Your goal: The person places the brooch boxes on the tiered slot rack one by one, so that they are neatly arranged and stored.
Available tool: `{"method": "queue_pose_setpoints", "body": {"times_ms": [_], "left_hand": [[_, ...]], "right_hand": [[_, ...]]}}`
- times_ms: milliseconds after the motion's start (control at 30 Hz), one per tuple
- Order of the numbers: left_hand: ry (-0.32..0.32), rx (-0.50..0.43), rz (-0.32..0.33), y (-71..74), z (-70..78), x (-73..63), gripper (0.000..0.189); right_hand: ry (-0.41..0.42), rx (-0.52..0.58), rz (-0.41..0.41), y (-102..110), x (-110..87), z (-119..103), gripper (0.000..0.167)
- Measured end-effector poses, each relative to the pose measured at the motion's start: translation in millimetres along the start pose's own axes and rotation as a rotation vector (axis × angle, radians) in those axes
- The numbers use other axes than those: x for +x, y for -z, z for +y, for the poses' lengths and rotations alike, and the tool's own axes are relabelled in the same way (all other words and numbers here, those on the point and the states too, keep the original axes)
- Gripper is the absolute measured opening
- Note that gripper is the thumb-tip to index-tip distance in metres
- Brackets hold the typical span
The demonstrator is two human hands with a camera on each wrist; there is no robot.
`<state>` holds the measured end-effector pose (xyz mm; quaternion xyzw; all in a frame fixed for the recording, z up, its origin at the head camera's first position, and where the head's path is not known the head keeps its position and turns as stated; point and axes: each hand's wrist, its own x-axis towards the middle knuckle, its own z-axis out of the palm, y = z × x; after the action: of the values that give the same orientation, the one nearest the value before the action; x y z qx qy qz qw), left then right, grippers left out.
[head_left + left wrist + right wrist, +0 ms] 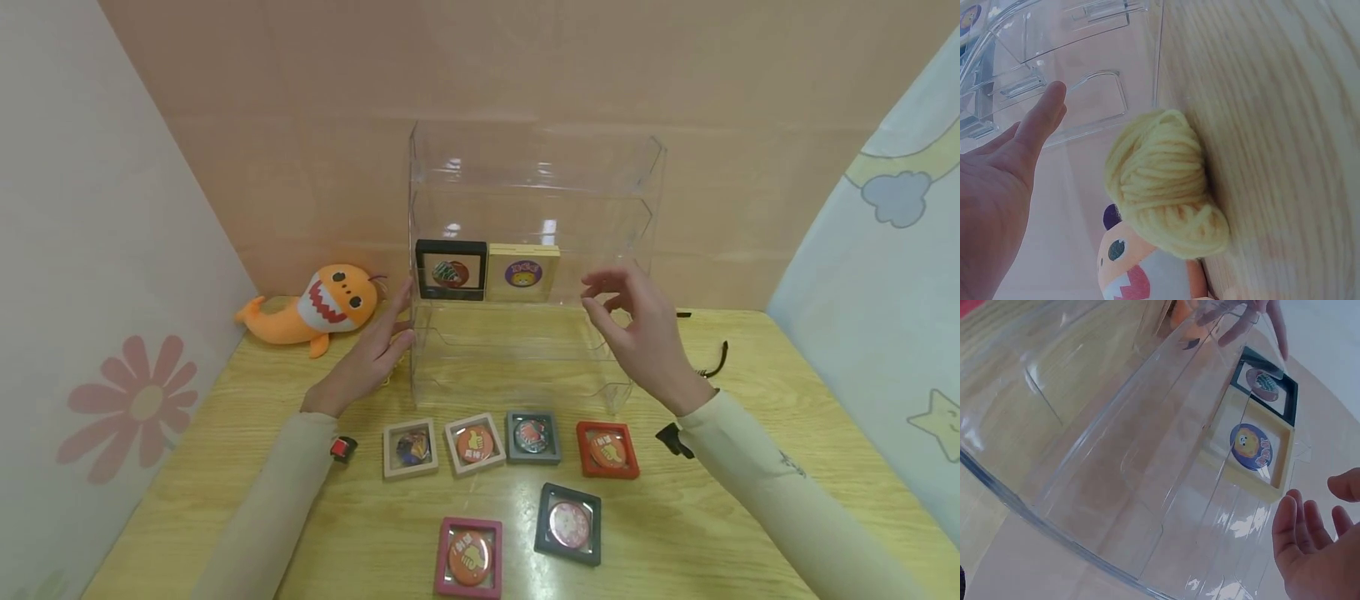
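A clear acrylic display rack (517, 333) with several tiers stands on the table. On one of its middle tiers, a black frame (452, 271) and a cream frame (522, 273) stand upright side by side, each with a round badge inside. My left hand (375, 350) lies along the rack's left side with its fingers extended. Just right of the cream frame, my right hand (633, 325) is raised in front of the rack. Its fingers are loosely bent, with a gap to the thumb and nothing held, as the right wrist view also shows.
In front of the rack lie several badge frames, among them a red frame (607, 450), a pink frame (469, 557) and a dark grey frame (568, 525). An orange plush shark (315, 308) sits left of the rack. Yellow yarn (1163, 184) lies beside the rack's left side.
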<state>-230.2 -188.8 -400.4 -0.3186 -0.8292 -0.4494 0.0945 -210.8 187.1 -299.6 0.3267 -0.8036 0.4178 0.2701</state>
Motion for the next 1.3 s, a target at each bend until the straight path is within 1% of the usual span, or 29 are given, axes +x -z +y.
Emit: {"method": "queue_pose_setpoints", "body": {"times_ms": [167,433,567,767,967,1133,1300], "left_hand": [[-0.009,-0.006,0.002,-1.1,0.8,1.2,0.073],[0.007,0.003,0.000,0.4,3.9,1.2,0.075],[0.001,0.009,0.000,1.5,4.6,1.0,0.074],[-0.001,0.002,-0.002,2.3,5.6,0.2,0.073],[0.003,0.006,0.000,2.0,5.5,-0.1,0.075],[-0.002,0.004,-0.001,2.0,4.8,-0.6,0.074],[0.006,0.004,-0.002,2.6,5.6,-1.4,0.074]], "right_hand": [[-0.057,-0.028,-0.037,8,-18.2,-6,0.031],[-0.129,-0.051,-0.102,21,-44.8,-9,0.032],[-0.161,-0.068,-0.138,26,-58.3,-10,0.033],[-0.227,-0.088,-0.165,32,-79.5,-11,0.033],[-0.251,-0.108,-0.184,36,-97.0,-9,0.029],[-0.258,-0.130,-0.195,38,-107.9,-7,0.027],[-0.288,-0.147,-0.218,40,-119.4,-5,0.025]]}}
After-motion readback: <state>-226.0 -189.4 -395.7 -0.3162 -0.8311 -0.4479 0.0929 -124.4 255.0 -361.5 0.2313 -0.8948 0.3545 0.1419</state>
